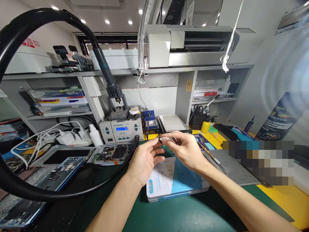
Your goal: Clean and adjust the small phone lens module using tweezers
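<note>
From here I read "MAGIC" and "Electronic" on the dark can (277,119) at far right; red Chinese characters mark the white casing (26,61), upper left.

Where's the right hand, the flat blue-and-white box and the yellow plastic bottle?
Right hand (188,150), head view: its back.
Flat blue-and-white box (175,181), head view: top.
Yellow plastic bottle (205,127), head view: body.

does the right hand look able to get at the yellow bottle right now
Probably yes: the yellow bottle stands beyond the right hand, with what looks like a flat blue card between them, though those fingers are busy with a small item.
</note>
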The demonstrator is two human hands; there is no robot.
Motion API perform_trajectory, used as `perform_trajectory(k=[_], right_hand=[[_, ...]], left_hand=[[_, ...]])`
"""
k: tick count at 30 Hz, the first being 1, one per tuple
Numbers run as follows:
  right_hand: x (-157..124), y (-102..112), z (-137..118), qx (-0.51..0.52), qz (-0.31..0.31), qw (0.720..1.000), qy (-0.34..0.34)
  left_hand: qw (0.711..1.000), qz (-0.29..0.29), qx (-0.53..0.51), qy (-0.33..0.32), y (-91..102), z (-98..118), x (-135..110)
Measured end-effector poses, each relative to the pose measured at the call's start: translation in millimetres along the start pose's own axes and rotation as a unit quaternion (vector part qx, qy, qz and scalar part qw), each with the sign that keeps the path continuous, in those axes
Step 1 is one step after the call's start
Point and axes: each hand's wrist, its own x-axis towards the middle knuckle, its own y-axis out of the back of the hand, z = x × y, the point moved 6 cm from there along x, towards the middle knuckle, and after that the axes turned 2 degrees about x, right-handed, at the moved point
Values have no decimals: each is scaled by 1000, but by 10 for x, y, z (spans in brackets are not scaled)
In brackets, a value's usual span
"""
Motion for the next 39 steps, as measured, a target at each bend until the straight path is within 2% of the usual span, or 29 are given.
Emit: perform_trajectory(k=[7, 12, 16, 20, 31, 33, 35, 39], right_hand=[[-7, -28, 41, 23, 2, 1000, -11], [9, -26, 59, 66, 14, 997, -23], [32, 10, 80, 154, 27, 984, -83], [24, -16, 136, 261, 5, 950, -170], [12, -13, 214, 291, -59, 922, -248], [4, -24, 220, 306, -67, 912, -263], [-2, -37, 222, 317, -71, 906, -273], [9, -26, 225, 300, -51, 916, -260]], left_hand=[[1000, -6, 10, -10, -13, 1, -9], [997, -2, 45, -57, -19, 36, -15], [989, 6, 101, -109, -15, 64, -32], [977, 5, 150, -150, -29, 90, -44], [925, 11, 270, -268, -76, 172, -128], [923, 11, 271, -273, -81, 173, -135], [934, 6, 248, -256, -84, 160, -128], [968, 0, 173, -183, -72, 101, -85]])
